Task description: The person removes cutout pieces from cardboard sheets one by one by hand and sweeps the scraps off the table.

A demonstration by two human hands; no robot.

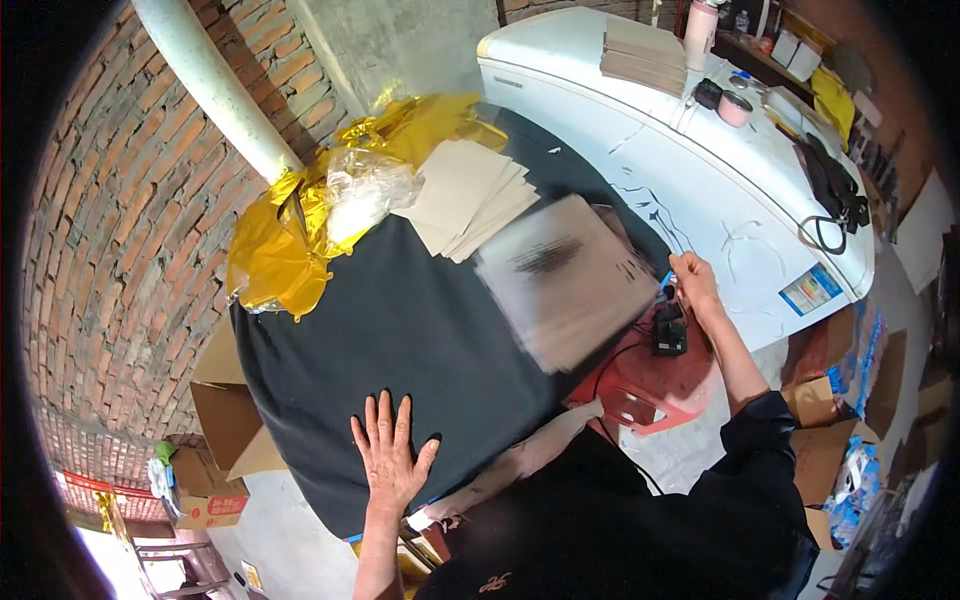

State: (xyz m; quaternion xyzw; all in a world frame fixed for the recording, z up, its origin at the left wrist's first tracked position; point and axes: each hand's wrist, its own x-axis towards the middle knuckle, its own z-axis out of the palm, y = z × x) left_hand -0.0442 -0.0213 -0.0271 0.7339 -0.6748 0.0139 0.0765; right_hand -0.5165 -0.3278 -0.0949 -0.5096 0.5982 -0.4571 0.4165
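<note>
My left hand [392, 460] lies flat on the black cloth [400, 320] that covers the table, fingers spread and nothing held. At the table's right edge is my right hand [697, 284], its fingers closed together. A small blue piece [667, 281] shows at its fingertips, too small to name. Just left of that hand lies a pile of translucent sheets [590, 300] with a dark smudged patch, looking blurred. Beyond it several grey-beige card sheets [470, 195] are fanned out. Below the right hand, a black power adapter [669, 332] rests on a red plastic stool [680, 385].
Gold foil [285, 255] and crumpled clear plastic [368, 195] lie at the table's far left. A white chest freezer [640, 130] stands to the right, carrying a card stack [642, 55], a pink bottle [700, 32] and a black strap [832, 180]. Cardboard boxes [205, 480] sit on the floor.
</note>
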